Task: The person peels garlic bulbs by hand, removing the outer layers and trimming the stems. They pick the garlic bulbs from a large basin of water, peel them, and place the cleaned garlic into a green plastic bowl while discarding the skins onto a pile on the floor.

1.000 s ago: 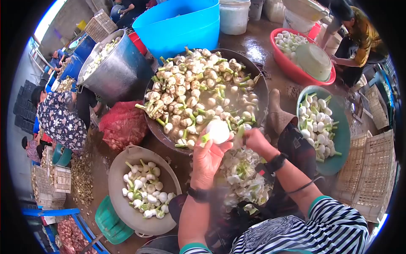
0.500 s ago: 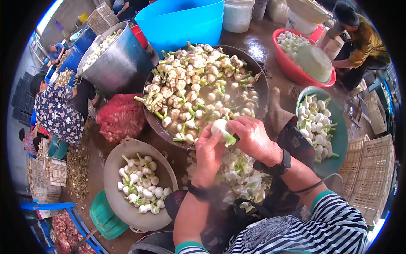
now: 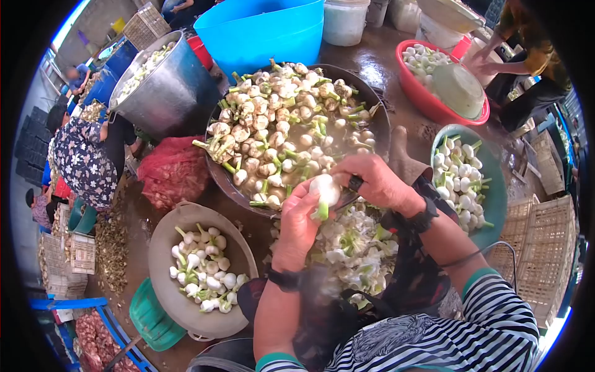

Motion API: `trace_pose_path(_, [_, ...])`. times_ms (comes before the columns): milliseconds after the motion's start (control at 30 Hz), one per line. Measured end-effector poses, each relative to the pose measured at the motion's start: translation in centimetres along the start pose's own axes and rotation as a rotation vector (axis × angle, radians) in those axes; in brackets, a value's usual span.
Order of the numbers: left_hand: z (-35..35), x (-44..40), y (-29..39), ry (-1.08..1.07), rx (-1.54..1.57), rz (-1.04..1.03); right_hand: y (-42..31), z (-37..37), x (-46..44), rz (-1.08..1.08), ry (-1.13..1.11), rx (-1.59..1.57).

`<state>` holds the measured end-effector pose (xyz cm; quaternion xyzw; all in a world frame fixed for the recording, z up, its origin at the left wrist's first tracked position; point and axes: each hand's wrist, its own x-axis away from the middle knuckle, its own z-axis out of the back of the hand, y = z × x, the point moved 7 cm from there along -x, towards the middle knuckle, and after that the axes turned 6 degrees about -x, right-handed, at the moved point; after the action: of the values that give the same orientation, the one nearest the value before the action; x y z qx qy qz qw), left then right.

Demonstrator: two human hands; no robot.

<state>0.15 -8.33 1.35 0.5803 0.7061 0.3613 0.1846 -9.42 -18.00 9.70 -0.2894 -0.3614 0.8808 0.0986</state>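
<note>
Turning a white bulb (image 3: 326,190) between bare fingers, a worker in a striped shirt (image 3: 396,338) bends over a wide dark pan (image 3: 364,87), where unpeeled-looking bulbs (image 3: 257,115) sit heaped in murky water. The held bulb shows at the near edge of the pan, its green stem pointing back toward the wearer. The left hand (image 3: 296,220) grips it by the lower side; the right hand (image 3: 378,183) has its fingers drawn narrow at the bulb's far right side. A small dark object (image 3: 355,182) shows at those fingers, and whether it is a ring or a tool cannot be told. Done well, the stripping seems to call for a firm but gentle left grip, short pulls that lift only the loose outer skin, a steady turn of the bulb, and the left fingertips kept clear of any edge. Peelings (image 3: 353,248) lie heaped on the near side of the pan, handy for catching scraps. Cleaner bulbs fill part of a grey basin (image 3: 162,266) to the near left of the pan and a green basin (image 3: 494,186) to its right. The blue tub (image 3: 260,31) behind the pan shows no brand; no label or lettering is legible anywhere, the shirt's print included.
</note>
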Motion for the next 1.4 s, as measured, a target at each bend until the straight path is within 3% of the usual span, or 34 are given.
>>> trace_pose_path(33, [0.3,-0.1,-0.3,0.041,-0.011,-0.015,-0.1,-0.2,0.2,-0.001,-0.006,-0.080])
trace_pose_path(300, [0.1,0.0,-0.1,0.152,-0.175,-0.024,-1.9,-1.6,1.4,0.027,-0.102,0.336])
trace_pose_path(633, [-0.2,-0.2,-0.7,-0.044,-0.301,0.152,-0.3,-0.7,1.6,0.117,-0.135,0.369])
trace_pose_path(800, [-1.6,0.6,-1.1,-0.151,-0.426,0.216,1.5,-0.7,-1.0,0.169,-0.186,0.195])
trace_pose_path(900, [-1.9,0.6,-1.4,-0.190,-0.421,0.228,3.0,-2.7,-1.5,0.078,-0.143,-0.007])
trace_pose_path(933, [-1.9,0.5,-1.6,-0.201,-0.418,0.234,4.2,-3.1,-1.5,-0.033,-0.139,-0.006])
trace_pose_path(967, [-2.2,0.5,-1.5,-0.212,-0.452,0.192,6.4,-4.2,-0.6,-0.275,-0.214,-0.105])
trace_pose_path(1000, [-1.7,0.3,-1.5,-0.128,-0.414,0.216,6.7,-5.0,0.4,-0.341,-0.298,-0.194])
trace_pose_path(1033, [-1.1,0.1,-1.5,-0.051,-0.376,0.237,8.2,-6.2,1.9,-0.145,-0.281,-0.236])
trace_pose_path(1100, [1.0,-0.7,-1.9,0.139,-0.196,0.097,8.4,-5.9,3.4,-0.412,-0.295,-0.062])
trace_pose_path(1167, [1.9,-1.0,-1.2,0.244,-0.191,0.066,8.3,-4.2,4.6,-0.327,-0.073,-0.018])
trace_pose_path(1233, [2.1,-0.5,-0.5,0.356,-0.196,0.038,3.8,-2.5,4.2,-0.510,-0.060,-0.432])
trace_pose_path(1300, [1.5,-0.7,-0.9,0.349,-0.198,-0.006,0.6,-2.7,3.7,-0.212,-0.003,-0.255])
trace_pose_path(1333, [1.1,-0.7,-1.1,0.341,-0.222,-0.024,0.1,-2.8,3.7,-0.224,0.045,-0.275])
trace_pose_path(1400, [2.0,-0.7,-1.7,0.330,-0.315,-0.047,3.3,-4.5,5.1,-0.471,0.192,-0.791])
